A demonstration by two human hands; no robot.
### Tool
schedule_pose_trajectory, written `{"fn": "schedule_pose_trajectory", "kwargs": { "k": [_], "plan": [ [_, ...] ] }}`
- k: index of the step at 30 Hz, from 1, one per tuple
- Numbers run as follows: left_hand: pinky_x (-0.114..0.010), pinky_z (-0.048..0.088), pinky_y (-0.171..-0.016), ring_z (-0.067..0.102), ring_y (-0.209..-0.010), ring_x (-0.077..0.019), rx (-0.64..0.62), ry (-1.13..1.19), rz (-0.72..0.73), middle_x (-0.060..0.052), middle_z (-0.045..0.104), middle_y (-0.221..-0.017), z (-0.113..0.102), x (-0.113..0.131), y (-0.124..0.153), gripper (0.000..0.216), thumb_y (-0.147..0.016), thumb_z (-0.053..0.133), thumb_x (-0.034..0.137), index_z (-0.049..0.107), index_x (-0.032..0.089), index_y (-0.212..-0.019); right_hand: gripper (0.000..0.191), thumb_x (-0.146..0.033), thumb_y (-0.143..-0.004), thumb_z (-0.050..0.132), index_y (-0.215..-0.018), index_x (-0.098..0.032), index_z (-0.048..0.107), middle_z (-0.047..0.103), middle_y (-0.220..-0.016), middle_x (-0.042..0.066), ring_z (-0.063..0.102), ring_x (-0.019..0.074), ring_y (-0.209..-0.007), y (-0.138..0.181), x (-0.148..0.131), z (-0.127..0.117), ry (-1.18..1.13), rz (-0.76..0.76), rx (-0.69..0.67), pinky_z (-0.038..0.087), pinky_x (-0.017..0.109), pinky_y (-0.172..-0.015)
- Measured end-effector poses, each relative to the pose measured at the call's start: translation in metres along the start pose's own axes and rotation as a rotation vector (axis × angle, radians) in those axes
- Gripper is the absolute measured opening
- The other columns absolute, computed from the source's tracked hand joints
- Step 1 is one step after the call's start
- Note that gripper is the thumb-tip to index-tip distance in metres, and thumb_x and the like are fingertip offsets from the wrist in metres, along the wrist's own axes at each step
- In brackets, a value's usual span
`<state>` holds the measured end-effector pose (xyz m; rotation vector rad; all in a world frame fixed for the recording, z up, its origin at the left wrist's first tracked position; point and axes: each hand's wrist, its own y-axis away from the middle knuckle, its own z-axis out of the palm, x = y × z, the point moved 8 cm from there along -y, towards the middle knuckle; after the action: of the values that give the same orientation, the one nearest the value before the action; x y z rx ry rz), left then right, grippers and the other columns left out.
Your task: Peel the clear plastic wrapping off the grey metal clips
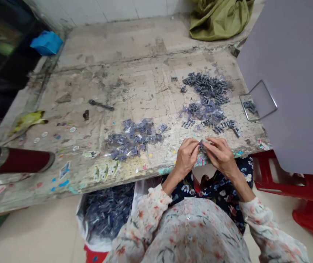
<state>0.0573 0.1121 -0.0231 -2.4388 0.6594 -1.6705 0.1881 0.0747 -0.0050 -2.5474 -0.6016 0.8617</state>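
The left hand (186, 155) and the right hand (221, 153) meet at the front edge of the surface (134, 69), fingertips almost touching. Both are closed in a pinch on one small grey part (201, 145), which sits between the thumbs and forefingers, just above the edge. What kind of part it is cannot be told, since the fingers cover most of it.

Just beyond the right hand lies a loose pile of grey parts (207, 89), mixed at its near side with crumpled clear sleeves (200, 113). A few strays from it reach close to the knuckles. To the left of the left hand, a little apart, is a second heap of bagged parts (134, 138), each in clear wrapping.

At the right end of the surface a wire-rimmed tray (259, 117) holds a few more grey pieces. It lies against a large grey board (290, 73) that hides that corner. Farther back on the left a dark tool (101, 105) lies flat, well away from both hands. At the left edge a red cylinder (19, 160) lies on its side.

Below the surface, beside the person's left knee, an open white bag (108, 213) is filled with dark grey pieces. A red stool (296, 188) stands to the right.
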Motion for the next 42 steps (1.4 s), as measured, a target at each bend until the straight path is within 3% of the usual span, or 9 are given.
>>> {"fn": "schedule_pose_trajectory", "kwargs": {
  "k": [7, 19, 23, 26, 29, 33, 36, 39, 42],
  "plan": [
    [-0.038, 0.048, -0.083, 0.058, -0.09, -0.021, 0.032, -0.197, 0.085, -0.011, 0.066, -0.094, 0.009, 0.001, 0.02, 0.023, -0.095, 0.047, 0.02, 0.068, 0.015, -0.103, 0.02, -0.019, -0.092, 0.056, -0.107, -0.022, 0.068, 0.069, -0.093, 0.007, 0.062, 0.0209, -0.089, 0.019, 0.005, 0.014, -0.051, 0.182, 0.175, 0.052, 0.04, -0.08],
    [-0.036, 0.048, -0.08, 0.053, -0.086, -0.0212, -0.038, -0.358, 0.159, -0.01, 0.064, -0.092, 0.018, 0.005, 0.022, 0.025, -0.096, 0.041, 0.015, 0.066, 0.013, -0.099, 0.011, -0.02, -0.092, 0.054, -0.091, -0.019, 0.065, 0.066, -0.084, 0.006, 0.059, 0.0198, -0.082, 0.017, 0.007, 0.022, -0.065, 0.23, 0.152, 0.049, 0.037, -0.076],
    [-0.036, 0.049, -0.081, 0.054, -0.087, -0.0209, -0.022, -0.296, 0.132, -0.01, 0.065, -0.092, 0.015, 0.003, 0.022, 0.024, -0.096, 0.043, 0.016, 0.066, 0.014, -0.099, 0.01, -0.022, -0.092, 0.055, -0.09, -0.021, 0.065, 0.066, -0.085, 0.005, 0.059, 0.0201, -0.084, 0.012, 0.01, 0.017, -0.124, 0.244, 0.057, 0.049, 0.037, -0.078],
    [-0.034, 0.049, -0.081, 0.057, -0.087, -0.02, 0.021, -0.189, 0.097, -0.01, 0.066, -0.09, 0.002, 0.001, 0.02, 0.022, -0.096, 0.045, 0.017, 0.067, 0.014, -0.097, 0.01, -0.026, -0.091, 0.059, -0.086, -0.021, 0.066, 0.065, -0.085, 0.005, 0.06, 0.0196, -0.085, -0.002, 0.015, 0.011, -0.176, 0.253, -0.017, 0.049, 0.035, -0.078],
    [-0.033, 0.05, -0.08, 0.062, -0.087, -0.0197, 0.113, -0.169, -0.027, -0.01, 0.068, -0.092, -0.03, -0.013, 0.013, 0.022, -0.095, 0.046, 0.018, 0.068, 0.014, -0.1, 0.013, -0.026, -0.092, 0.055, -0.087, -0.021, 0.066, 0.065, -0.088, 0.006, 0.061, 0.0201, -0.086, -0.029, 0.018, 0.011, -0.149, 0.256, 0.01, 0.05, 0.035, -0.079],
    [-0.035, 0.05, -0.084, 0.064, -0.091, -0.0219, 0.228, -0.361, -0.156, -0.013, 0.069, -0.101, -0.082, -0.037, 0.0, 0.028, -0.093, 0.047, 0.018, 0.065, 0.012, -0.114, 0.023, -0.019, -0.093, 0.049, -0.11, -0.018, 0.064, 0.064, -0.107, 0.012, 0.058, 0.0245, -0.102, -0.079, 0.006, 0.044, -0.014, 0.161, -0.012, 0.049, 0.038, -0.089],
    [-0.035, 0.05, -0.087, 0.064, -0.094, -0.0224, 0.279, -0.52, -0.165, -0.013, 0.066, -0.104, -0.108, -0.041, -0.006, 0.032, -0.092, 0.044, 0.016, 0.063, 0.013, -0.118, 0.033, -0.011, -0.092, 0.043, -0.121, -0.015, 0.058, 0.061, -0.114, 0.016, 0.055, 0.0271, -0.107, -0.103, 0.001, 0.077, 0.17, 0.152, -0.139, 0.047, 0.039, -0.089],
    [-0.036, 0.049, -0.089, 0.061, -0.102, -0.0231, 0.391, -0.58, -0.117, -0.017, 0.059, -0.116, -0.117, -0.03, -0.002, 0.037, -0.091, 0.04, 0.011, 0.061, 0.012, -0.122, 0.034, -0.006, -0.091, 0.04, -0.116, -0.015, 0.06, 0.061, -0.108, 0.016, 0.056, 0.0269, -0.102, -0.101, 0.001, 0.09, 0.237, 0.164, -0.235, 0.048, 0.038, -0.084],
    [-0.036, 0.049, -0.091, 0.059, -0.106, -0.022, 0.473, -0.486, -0.042, -0.016, 0.056, -0.118, -0.104, -0.015, 0.005, 0.036, -0.091, 0.041, 0.011, 0.063, 0.013, -0.12, 0.03, -0.011, -0.093, 0.042, -0.116, -0.017, 0.059, 0.061, -0.107, 0.013, 0.057, 0.0246, -0.1, -0.082, 0.0, 0.075, 0.111, 0.149, -0.17, 0.049, 0.036, -0.084]
  ]
}}
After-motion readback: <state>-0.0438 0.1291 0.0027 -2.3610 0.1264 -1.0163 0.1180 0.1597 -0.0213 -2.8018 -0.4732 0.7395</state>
